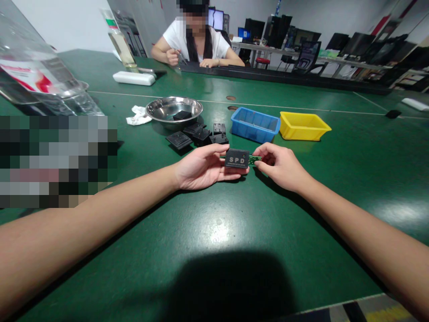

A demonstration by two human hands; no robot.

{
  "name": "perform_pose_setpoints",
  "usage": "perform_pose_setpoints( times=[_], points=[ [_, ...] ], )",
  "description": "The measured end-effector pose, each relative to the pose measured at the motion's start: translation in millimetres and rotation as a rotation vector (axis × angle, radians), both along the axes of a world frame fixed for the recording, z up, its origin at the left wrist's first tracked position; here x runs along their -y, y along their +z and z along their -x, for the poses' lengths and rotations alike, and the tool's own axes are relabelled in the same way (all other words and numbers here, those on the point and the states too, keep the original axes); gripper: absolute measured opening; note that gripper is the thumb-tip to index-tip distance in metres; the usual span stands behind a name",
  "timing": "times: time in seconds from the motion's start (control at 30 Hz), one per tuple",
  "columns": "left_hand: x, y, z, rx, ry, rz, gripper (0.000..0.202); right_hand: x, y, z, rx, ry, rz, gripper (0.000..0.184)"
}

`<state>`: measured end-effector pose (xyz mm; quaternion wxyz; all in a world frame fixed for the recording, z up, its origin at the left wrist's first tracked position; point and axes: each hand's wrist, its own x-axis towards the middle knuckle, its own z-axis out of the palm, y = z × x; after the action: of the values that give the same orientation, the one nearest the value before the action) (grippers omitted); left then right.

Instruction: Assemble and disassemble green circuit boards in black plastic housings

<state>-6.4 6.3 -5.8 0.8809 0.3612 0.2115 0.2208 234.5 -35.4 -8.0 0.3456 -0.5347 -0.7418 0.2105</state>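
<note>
My left hand point(200, 167) holds a small black box marked SPD point(237, 158) between thumb and fingers, just above the green table point(214, 232). A small green circuit board point(255, 158) sticks out of the box's right side, and my right hand point(279, 164) pinches that board with its fingertips. Just behind my hands lies a cluster of several similar black boxes point(199, 134).
A steel bowl point(174, 108) with one black piece in it stands behind the cluster, with a crumpled white cloth point(138, 115) beside it. A blue bin point(255, 124) and a yellow bin point(303, 125) stand to the right. Another person sits at the far side. A clear plastic bottle point(40, 76) looms at left.
</note>
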Motion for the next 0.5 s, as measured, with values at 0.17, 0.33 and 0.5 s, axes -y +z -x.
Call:
perform_pose_setpoints(
  times=[0.17,0.33,0.5],
  points=[
    [0.0,-0.7,0.3,-0.004,-0.002,-0.006,0.036,0.9,1.4,0.8,0.035,0.014,-0.002,0.015],
    [-0.1,-0.3,0.1,0.002,-0.011,-0.011,0.037,1.0,1.1,0.8,0.043,0.016,-0.007,0.016],
    [0.6,1.2,-0.1,-0.017,-0.001,-0.002,0.036,1.7,1.3,0.5,0.043,0.022,-0.006,0.015]
  ],
)
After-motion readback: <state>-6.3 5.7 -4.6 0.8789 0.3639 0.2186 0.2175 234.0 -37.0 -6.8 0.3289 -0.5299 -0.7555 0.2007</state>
